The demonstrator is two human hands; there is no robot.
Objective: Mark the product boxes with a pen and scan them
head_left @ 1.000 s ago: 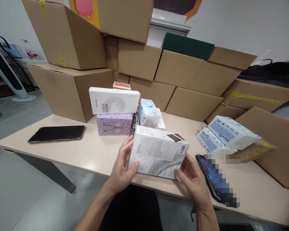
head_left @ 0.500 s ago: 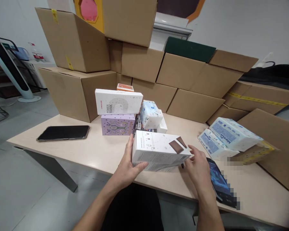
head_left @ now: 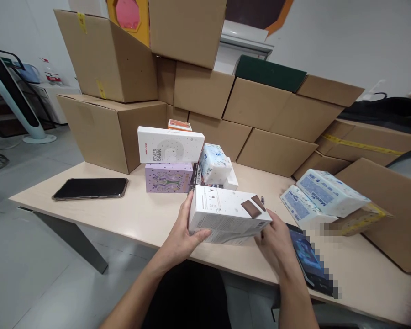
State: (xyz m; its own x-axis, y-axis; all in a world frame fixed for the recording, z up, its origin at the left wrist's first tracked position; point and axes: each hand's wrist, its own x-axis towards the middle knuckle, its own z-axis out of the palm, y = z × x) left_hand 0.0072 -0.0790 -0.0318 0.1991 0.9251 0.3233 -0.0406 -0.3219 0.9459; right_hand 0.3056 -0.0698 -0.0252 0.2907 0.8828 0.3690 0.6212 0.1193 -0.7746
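A white carton (head_left: 231,212) with brown rectangles and fine print on it is held tilted over the near edge of the table. My left hand (head_left: 185,233) grips its left end, the thumb across the near face and the fingers along the far side. At the carton's right end, my right hand (head_left: 277,235) is closed with curled fingers. A small dark tip (head_left: 262,200) shows beyond the carton near those fingers; what it belongs to is hidden. Behind the carton, a white power bank box (head_left: 171,145) rests on a purple patterned box (head_left: 169,178).
A tissue pack (head_left: 215,163) sits beside the power bank box. Left lies a black phone (head_left: 91,188); right, a dark device with a lit screen (head_left: 306,253) and two stacked tissue packs (head_left: 332,192). Cardboard boxes (head_left: 260,103) wall off the table's back.
My right fingers have curled in closer at the carton's right end. A small dark tip now shows beyond the carton. The carton and my left hand stay nearly in place.
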